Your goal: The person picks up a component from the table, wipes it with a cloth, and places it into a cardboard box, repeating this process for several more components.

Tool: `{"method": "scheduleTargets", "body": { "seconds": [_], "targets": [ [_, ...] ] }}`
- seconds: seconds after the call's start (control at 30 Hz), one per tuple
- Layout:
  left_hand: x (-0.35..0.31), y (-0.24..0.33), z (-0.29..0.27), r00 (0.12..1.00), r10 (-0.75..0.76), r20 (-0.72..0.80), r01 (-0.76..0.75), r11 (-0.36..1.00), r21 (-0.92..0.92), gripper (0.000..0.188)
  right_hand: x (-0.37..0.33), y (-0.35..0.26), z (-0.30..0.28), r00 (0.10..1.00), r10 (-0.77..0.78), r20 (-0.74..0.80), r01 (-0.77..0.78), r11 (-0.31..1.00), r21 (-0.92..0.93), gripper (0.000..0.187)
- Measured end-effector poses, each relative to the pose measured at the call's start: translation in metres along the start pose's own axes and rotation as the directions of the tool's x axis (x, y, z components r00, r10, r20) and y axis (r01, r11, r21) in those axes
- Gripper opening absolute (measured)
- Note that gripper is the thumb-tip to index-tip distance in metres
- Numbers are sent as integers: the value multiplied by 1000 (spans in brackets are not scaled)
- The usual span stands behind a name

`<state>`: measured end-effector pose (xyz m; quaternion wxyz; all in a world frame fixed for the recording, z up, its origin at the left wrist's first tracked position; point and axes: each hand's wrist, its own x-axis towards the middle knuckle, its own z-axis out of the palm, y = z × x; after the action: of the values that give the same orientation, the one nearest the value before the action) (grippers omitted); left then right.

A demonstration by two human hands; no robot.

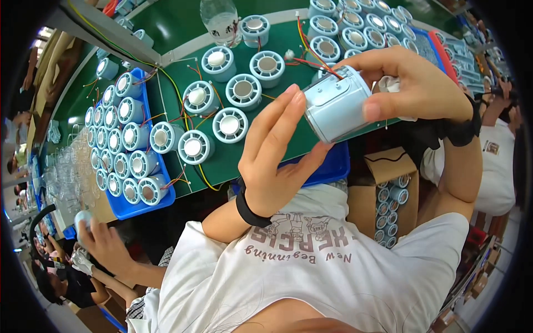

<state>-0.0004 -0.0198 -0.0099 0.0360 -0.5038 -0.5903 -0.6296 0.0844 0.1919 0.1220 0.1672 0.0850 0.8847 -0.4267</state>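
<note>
Over the green table, both my hands hold a light blue plastic cylindrical housing [338, 108] tipped on its side. Red and dark wires come out near its top edge. My right hand [416, 83] grips it from the right, thumb on its near side; a crumpled white piece [390, 84] shows by the palm. At its left end, my left hand [277, 144] has long fingers and thumb around the rim. Similar light blue round units [230, 125] with silver or white discs and thin wires stand just left of my hands.
A blue tray [166, 206] of such units lies at the left, and more units [355, 39] stand at the far right. A clear bottle [219, 25] stands at the back. Below the table is a cardboard box [361, 202] of units. Another person's hand [108, 247] holds one at lower left.
</note>
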Motion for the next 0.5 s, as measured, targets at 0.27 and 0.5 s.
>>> {"method": "scheduleTargets", "body": {
  "seconds": [0.27, 0.5],
  "targets": [
    [-1, 16, -4, 737, -549, 394, 638, 371, -675, 57, -33, 28, 10, 973, -183, -138, 182, 983, -23, 67],
    [2, 16, -9, 464, -585, 665, 821, 4, -571, 48, -19, 38, 38, 832, -530, -162, 473, 831, -293, 75]
  ]
}}
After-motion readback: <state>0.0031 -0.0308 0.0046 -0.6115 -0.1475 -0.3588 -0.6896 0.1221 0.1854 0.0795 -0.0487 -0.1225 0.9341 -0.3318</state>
